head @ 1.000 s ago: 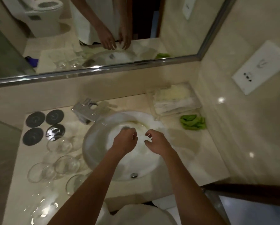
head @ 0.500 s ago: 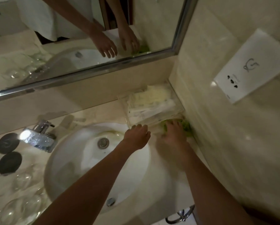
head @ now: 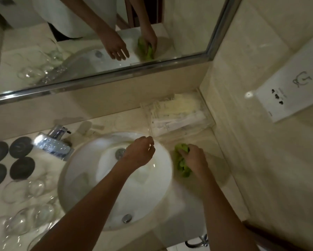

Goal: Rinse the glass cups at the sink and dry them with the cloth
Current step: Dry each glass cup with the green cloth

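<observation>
A white round sink (head: 157, 201) takes up the middle of the counter, with a chrome tap (head: 53, 143) at its back left. Several clear glass cups (head: 34, 189) lie on the counter left of the basin. My right hand (head: 194, 159) is closed on a bunched green cloth (head: 182, 163), just right of the basin rim. My left hand (head: 140, 153) hovers over the basin's far right part, holding nothing, fingers loosely curled. No water visibly runs from the tap.
Several dark round coasters (head: 21, 168) sit at the far left. A clear tray of white packets (head: 177, 115) stands in the back right corner. A mirror (head: 97, 42) runs along the back wall, and a white socket plate (head: 293, 87) is on the right wall.
My right hand reached the green cloth by the wall, gripped it and pulled it toward the basin. My left hand moved from the basin's middle to its right part. My view shifted right.
</observation>
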Available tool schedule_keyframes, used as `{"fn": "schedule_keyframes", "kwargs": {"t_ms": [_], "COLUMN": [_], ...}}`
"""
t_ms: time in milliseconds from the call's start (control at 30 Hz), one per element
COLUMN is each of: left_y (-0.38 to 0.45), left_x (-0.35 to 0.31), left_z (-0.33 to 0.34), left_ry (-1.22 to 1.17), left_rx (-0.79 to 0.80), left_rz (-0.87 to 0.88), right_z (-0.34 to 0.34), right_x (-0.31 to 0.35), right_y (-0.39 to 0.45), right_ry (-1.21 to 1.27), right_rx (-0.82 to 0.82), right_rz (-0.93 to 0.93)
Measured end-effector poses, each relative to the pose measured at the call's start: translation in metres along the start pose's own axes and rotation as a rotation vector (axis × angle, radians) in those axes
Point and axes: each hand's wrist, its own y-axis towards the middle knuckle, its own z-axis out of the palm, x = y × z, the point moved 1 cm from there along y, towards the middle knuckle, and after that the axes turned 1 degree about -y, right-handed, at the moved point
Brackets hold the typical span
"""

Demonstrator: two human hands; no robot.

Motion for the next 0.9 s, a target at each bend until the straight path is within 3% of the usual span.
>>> {"fn": "schedule_keyframes", "kwargs": {"t_ms": [300,500,733,900], "left_y": [-0.127,-0.218,-0.280,-0.295], "left_x": [0.097,0.155,0.206,0.226], "left_z": [-0.040,-0.052,-0.037,-0.027], "left_ry": [-0.159,-0.261,-0.262,-0.224], "left_rx": [-0.263,-0.342,-0.330,-0.334], "left_rz": [-0.226,-0.300,-0.303,-0.273], "right_z": [0.071,0.110,0.121,0.128], "right_x": [0.112,0.157,0.180,0.182], "right_y": [-0.112,-0.199,-0.255,-0.268], "right_ry": [0.034,0.027,-0.160,-0.152], "right_rx": [0.165,0.073,-0.088,-0.220], "right_rz": [-0.144,-0.332,-0.375,-0.373]}}
